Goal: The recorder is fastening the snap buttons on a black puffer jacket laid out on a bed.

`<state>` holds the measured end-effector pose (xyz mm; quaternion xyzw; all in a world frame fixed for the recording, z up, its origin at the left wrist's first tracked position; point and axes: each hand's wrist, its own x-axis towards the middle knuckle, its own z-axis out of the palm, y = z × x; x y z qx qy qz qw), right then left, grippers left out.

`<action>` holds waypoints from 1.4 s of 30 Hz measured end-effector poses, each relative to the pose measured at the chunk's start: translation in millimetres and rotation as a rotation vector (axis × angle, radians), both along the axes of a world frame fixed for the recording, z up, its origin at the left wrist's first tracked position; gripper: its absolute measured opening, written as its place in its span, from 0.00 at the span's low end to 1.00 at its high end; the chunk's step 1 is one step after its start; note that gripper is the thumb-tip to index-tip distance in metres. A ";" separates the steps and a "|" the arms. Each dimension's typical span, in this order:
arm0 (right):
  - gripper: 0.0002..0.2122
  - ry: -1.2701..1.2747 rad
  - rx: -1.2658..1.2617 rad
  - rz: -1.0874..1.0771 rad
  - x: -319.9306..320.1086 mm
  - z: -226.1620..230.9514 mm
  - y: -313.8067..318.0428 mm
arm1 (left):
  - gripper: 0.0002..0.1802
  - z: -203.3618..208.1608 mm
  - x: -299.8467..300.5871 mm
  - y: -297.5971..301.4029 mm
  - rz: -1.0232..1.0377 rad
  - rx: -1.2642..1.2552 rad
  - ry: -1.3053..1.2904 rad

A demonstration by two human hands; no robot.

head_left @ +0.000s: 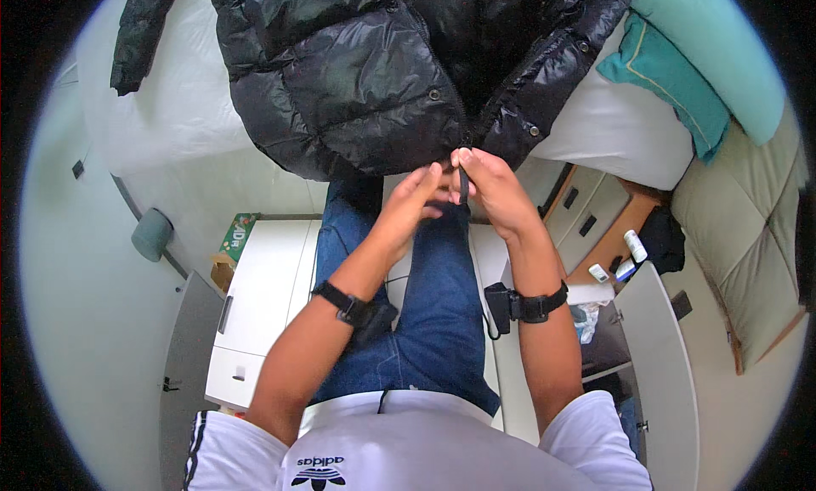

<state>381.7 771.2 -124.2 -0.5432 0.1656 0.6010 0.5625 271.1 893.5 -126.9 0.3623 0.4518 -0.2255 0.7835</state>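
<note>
A shiny black puffer jacket lies with its front partly open, its lower hem hanging over the bed's near edge. Its two front edges meet at the bottom, just above my hands. My right hand pinches a narrow dark strip at the bottom of the front zipper between thumb and fingers. Close against it on the left is my left hand, thumb raised, its fingers blurred and partly overlapped near the strip. Whether those fingers grip anything is not visible. Snap buttons show along both front edges.
Beneath the jacket is a bed with a white cover. Teal pillows lie at the far right, near a beige padded panel. White cabinets stand low on the left; an open cabinet door juts out on the right, beside small white bottles.
</note>
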 end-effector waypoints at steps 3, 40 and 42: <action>0.14 -0.012 -0.037 0.053 0.4 2.0 1.5 | 0.22 -15.2 11.9 -11.1 0.403 -0.292 -0.064; 0.16 -0.086 -0.085 0.056 -9.8 3.3 -15.6 | 0.14 -13.8 29.3 -9.4 0.842 -0.283 0.022; 0.16 -0.170 -0.113 0.139 -11.0 5.1 -14.1 | 0.12 -13.8 32.9 -7.2 0.523 0.086 0.042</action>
